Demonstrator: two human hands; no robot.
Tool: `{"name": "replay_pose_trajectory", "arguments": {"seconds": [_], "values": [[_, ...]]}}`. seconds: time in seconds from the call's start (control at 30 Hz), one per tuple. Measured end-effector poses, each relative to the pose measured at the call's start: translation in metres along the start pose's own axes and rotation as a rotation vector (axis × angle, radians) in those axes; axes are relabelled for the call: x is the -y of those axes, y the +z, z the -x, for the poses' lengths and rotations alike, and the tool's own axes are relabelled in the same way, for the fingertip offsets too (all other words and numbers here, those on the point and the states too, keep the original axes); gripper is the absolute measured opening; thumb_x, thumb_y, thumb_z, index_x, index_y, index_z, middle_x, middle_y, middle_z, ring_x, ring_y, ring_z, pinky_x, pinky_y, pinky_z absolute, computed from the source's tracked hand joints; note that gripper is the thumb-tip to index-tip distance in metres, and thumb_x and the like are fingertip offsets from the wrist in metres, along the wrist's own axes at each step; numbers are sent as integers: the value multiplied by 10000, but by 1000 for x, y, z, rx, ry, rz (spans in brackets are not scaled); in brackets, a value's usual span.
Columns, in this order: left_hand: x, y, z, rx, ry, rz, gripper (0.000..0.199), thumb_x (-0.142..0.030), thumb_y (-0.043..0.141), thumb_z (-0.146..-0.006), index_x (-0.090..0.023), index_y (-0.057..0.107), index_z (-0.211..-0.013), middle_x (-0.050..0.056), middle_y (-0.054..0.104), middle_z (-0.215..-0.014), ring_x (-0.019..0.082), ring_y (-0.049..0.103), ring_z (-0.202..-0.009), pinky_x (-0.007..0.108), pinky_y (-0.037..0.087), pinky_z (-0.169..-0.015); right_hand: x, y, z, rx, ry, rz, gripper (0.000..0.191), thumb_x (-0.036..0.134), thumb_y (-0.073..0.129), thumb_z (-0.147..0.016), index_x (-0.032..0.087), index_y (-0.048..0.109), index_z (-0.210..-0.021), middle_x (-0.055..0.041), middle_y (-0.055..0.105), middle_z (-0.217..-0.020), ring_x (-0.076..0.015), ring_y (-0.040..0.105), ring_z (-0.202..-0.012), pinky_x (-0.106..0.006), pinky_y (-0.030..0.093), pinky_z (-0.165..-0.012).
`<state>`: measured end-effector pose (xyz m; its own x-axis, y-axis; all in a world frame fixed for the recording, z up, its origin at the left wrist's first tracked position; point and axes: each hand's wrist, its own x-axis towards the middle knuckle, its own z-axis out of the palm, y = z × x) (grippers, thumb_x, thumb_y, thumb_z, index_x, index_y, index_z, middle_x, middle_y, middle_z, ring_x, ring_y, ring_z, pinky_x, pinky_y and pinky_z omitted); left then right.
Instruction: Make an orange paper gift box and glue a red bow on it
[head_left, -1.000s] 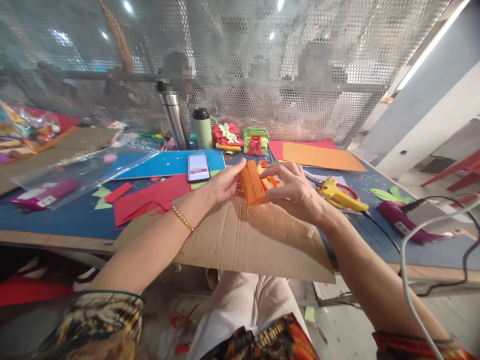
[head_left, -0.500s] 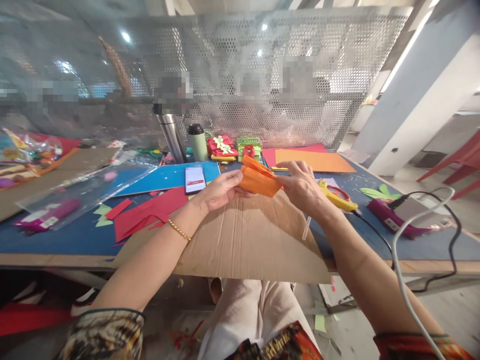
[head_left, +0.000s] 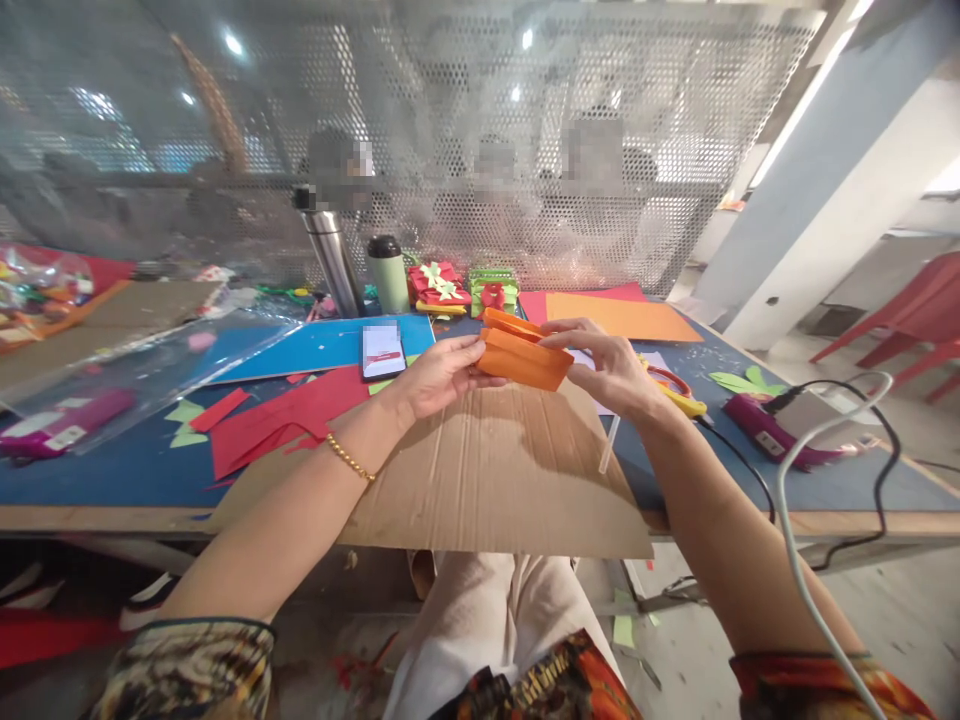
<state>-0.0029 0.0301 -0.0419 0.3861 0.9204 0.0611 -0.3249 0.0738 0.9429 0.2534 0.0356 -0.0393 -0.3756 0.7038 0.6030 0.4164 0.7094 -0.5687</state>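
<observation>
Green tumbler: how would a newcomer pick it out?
Start at the far side of the blue tabletop, before the grey perforated screen. The pale green tumbler with a black lid is the shorter one, right of the tall silver flask.

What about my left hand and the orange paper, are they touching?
Touching. In the head view, the left hand pinches the orange paper at its left end, between thumb and fingers.

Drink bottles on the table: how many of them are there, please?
2. One is a steel flask; the other, just to its right, is a green tumbler. Both are at the back of the table. Others may be hidden.
</observation>
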Motion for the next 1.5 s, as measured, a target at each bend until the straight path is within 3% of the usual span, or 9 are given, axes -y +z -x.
{"name": "replay_pose_trajectory", "arguments": {"seconds": [0.17,0.3,0.53,0.7,0.83,1.1,1.27,1.37,1.5], "values": [[0,-5,-2,-12,-29,-5,174,-148,589,-1038,-97,754,-1060,143,805,-1047,170,764,-856,369,643,-921,13,-6,-2,-150,116,-181,350,199,586,-735,276,844,-958,-65,758,-1299,-314,641,-1300,-530,469,-1107],[2,-9,-3,-16,-14,-11,124,-169,652,-1014,-101,753,-1039,126,805,-1018,162,761,-847,342,635,-892,18,-8,-3,-418,128,-119,282,225,544,-808,260,810,-893,-48,778,-1010,-244,700,-1025,-445,525,-973],[7,-1,0,99,-3,-104,204,-234,750,-963,-101,770,-1116,141,804,-1066,193,774,-950,332,621,-896,14,17,-1,-88,-35,84,247,204,551,-829,212,794,-867,-58,699,-861,-173,592,-724,-345,494,-735],[11,1,0,122,-5,-125,300,-274,788,-936,-119,759,-1191,132,800,-1078,186,775,-908,324,611,-870,2,14,-5,-255,144,107,195,242,582,-844,207,772,-867,-60,727,-866,-178,608,-721,-344,491,-727],[12,2,1,162,24,-162,415,-360,836,-903,-134,746,-1239,131,786,-1134,193,773,-920,338,605,-874,1,14,-6,-170,164,96,290,442,626,-906,199,763,-823,-47,734,-773,-168,598,-686,-336,475,-706],[16,11,5,187,120,-319,533,-492,865,-852,-145,736,-1235,138,765,-1141,207,754,-915,369,615,-858,2,18,-3,-8,219,-278,405,574,816,-793,204,774,-951,-69,791,-904,-188,682,-770,-338,534,-709],[17,6,1,68,227,-440,565,-339,842,-859,-150,649,-1355,152,712,-1194,187,746,-850,369,638,-781,6,12,0,75,242,-483,478,576,914,-721,215,790,-1009,-45,775,-909,-172,673,-769,-325,550,-710],[10,2,3,33,280,-482,693,-214,769,-850,-199,555,-1509,187,652,-1370,239,758,-1002,409,657,-839,9,11,1,106,233,-601,406,523,960,-688,232,785,-911,-27,763,-893,-172,685,-786,-337,574,-745],[0,2,10,251,248,-601,813,-257,767,-852,-283,475,-1610,181,593,-1545,359,649,-1353,520,618,-1023,10,11,1,47,174,-673,333,459,986,-678,258,764,-825,-4,746,-865,-173,696,-823,-366,601,-826]]}}
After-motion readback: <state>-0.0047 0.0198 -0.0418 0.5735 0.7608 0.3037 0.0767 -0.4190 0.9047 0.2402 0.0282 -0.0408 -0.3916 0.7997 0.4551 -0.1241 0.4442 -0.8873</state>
